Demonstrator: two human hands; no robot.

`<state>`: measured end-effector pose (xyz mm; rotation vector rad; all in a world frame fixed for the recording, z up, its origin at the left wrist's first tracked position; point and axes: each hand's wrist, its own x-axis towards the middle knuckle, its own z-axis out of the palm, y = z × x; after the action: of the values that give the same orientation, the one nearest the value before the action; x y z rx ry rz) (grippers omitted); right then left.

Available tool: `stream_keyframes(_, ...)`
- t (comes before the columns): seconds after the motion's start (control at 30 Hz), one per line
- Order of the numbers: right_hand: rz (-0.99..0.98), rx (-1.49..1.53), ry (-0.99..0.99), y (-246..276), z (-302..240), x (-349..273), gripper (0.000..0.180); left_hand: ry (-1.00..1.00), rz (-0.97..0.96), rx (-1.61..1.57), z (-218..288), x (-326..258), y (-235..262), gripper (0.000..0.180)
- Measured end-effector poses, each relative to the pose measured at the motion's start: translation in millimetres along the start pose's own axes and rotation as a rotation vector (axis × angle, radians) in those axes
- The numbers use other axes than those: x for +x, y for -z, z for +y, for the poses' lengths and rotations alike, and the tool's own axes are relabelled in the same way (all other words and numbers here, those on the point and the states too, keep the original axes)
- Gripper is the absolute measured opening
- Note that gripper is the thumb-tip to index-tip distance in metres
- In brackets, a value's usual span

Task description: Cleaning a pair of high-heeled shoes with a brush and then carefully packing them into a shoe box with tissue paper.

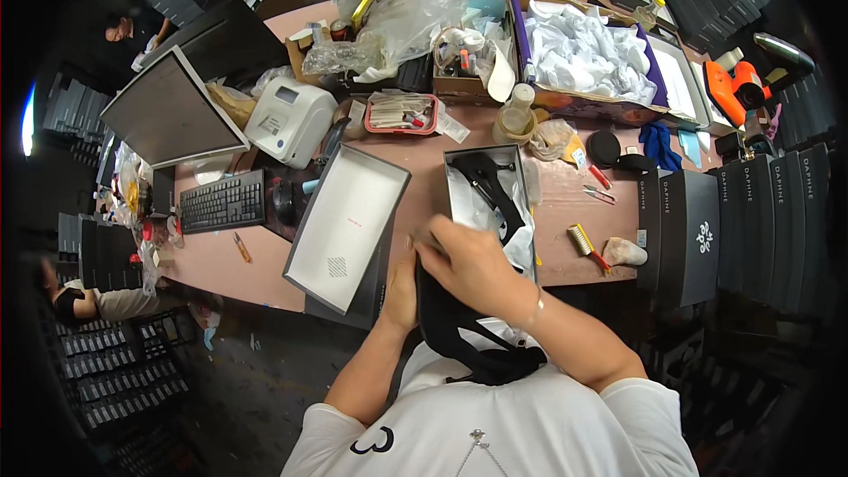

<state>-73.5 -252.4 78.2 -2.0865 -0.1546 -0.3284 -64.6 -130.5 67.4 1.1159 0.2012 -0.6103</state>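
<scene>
Cluttered table, black strappy shoe

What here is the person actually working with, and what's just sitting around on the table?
In hand:
- black strappy shoe, held by the left hand and right hand
- open shoe box with white tissue and another black shoe
- box lid

Lying about:
- keyboard
- label printer
- small brush
- stacked dark boxes
</scene>
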Motion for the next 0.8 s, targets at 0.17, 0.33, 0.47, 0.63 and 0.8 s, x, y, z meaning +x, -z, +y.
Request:
stream_keyframes(0.17,-0.071,0.032,-0.049,17.3,-14.3,-26.6,0.017,-0.027,-0.267,-0.004,-18.4,12.3,26.4,0.044)
stream_keyframes(0.33,0.011,0.039,0.001,22.6,-4.4,-14.5,0.019,-0.051,-0.195,0.092,-20.2,19.0,10.0,0.047)
stream_keyframes(0.47,0.026,-0.004,-0.033,32.1,1.3,-35.6,0.016,-0.019,-0.264,0.091,-22.7,22.0,2.5,0.047)
stream_keyframes(0.63,0.224,-0.054,-0.13,53.4,73.5,9.6,0.019,0.029,-0.369,0.163,-29.0,27.4,-20.4,0.051)
stream_keyframes(0.8,0.299,-0.022,-0.574,94.4,194.8,-71.3,0.02,0.095,-0.401,0.151,-31.1,36.8,-35.8,0.052)
